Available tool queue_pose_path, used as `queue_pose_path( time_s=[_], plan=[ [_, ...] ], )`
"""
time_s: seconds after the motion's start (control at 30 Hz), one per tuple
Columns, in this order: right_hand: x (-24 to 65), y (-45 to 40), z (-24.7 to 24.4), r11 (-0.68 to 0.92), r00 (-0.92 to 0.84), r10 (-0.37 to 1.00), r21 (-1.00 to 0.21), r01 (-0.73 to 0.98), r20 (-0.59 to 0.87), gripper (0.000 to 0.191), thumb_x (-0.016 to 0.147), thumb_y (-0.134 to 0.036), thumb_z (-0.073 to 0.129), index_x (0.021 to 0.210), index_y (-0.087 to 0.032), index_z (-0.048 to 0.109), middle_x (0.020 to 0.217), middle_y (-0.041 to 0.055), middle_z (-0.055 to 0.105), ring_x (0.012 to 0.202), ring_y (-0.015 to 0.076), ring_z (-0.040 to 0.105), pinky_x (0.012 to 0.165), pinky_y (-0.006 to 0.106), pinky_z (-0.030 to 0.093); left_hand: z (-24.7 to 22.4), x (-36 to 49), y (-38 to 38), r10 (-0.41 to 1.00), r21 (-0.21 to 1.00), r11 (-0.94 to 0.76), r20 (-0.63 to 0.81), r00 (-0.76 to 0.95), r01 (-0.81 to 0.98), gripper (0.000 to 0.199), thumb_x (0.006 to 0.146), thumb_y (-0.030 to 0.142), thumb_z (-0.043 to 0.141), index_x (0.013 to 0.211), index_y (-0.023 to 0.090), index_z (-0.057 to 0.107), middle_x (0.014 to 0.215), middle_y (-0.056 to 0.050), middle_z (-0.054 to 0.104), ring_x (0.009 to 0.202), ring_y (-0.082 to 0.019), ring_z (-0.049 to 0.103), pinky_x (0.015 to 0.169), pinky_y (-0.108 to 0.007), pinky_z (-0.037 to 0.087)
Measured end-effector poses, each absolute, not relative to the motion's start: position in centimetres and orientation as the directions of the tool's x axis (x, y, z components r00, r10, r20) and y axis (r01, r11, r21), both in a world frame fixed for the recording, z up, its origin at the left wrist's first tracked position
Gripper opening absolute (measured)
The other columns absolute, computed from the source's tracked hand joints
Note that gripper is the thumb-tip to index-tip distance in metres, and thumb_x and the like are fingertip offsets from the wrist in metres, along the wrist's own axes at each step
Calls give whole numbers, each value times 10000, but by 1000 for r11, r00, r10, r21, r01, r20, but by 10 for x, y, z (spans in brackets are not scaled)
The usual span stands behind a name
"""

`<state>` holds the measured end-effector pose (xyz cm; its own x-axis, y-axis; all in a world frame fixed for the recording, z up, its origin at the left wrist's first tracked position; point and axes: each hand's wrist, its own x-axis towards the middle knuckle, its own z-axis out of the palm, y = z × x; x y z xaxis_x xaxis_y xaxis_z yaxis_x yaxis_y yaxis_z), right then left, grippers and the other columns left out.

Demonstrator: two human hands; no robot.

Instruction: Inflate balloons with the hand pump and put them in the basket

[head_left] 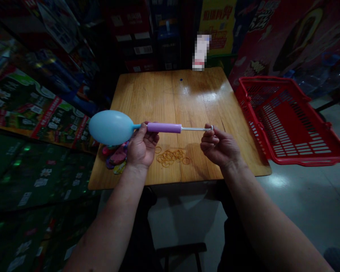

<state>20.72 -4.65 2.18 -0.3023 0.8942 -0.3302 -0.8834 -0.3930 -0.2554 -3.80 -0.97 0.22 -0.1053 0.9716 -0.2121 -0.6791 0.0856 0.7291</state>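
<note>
A light blue balloon (111,127), partly blown up, sits with its neck over the nozzle end of a purple hand pump (164,128). My left hand (143,145) is closed where the neck meets the pump, thumb on top. The pump's white rod (193,129) is drawn out to the right. Its handle end is pinched in the fingers of my right hand (219,145). Below the pump, yellow rubber bands (171,157) lie in a loose heap. Uninflated balloons (118,156) of several colours are piled under the blue one, partly hidden by it and my left hand.
The wooden table (158,94) carries a small dark blue dot near its back. To its right stands a red plastic basket (272,160). Green cartons (42,173) are stacked at left, other boxes (135,37) behind. A dark stool (182,249) is below.
</note>
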Motion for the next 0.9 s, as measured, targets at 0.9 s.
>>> queue_pose_path(
  time_s=[0.9],
  plan=[
    [197, -50, 27, -432, -329, 881, -295, -852, -341, 117, 974, -143, 525, 978, -176, 638, 687, -51, 616, 476, 29, 432, 477, 144, 406, 5, -37, -14, 974, 733, 96, -208, -88, -674, 181, 852, 351, 753, 981, 226, 732, 1040, -47, 764, 871, -145, 707, 712, -231, 542]
  ],
)
